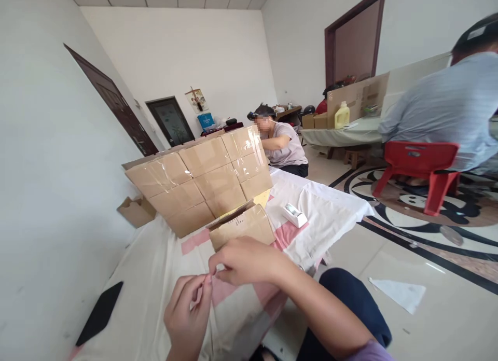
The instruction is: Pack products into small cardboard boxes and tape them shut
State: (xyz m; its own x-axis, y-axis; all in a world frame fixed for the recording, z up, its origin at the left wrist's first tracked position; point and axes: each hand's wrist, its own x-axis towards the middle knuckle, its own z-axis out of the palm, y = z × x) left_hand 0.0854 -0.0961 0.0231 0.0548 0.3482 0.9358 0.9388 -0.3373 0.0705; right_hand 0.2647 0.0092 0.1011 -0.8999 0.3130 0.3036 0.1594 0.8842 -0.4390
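Note:
Above the near part of the cloth-covered table (155, 278), my left hand (189, 306) is closed, thumb and forefinger pinched together. My right hand (243, 260) comes in from the right, its fingertips also pinched and meeting those of the left. Whatever sits between the fingertips is too small to make out. Just behind my right hand stands a small open cardboard box (243, 228) with dark handwriting on its side, partly covered by that hand.
Taped cardboard boxes (206, 179) form a wall across the table. A white device (294, 214) lies at right, a black flat object (100, 311) at left. One person (286, 143) sits behind the boxes, another (439, 107) on a red chair (422, 156). A white scrap (400, 293) lies on the floor.

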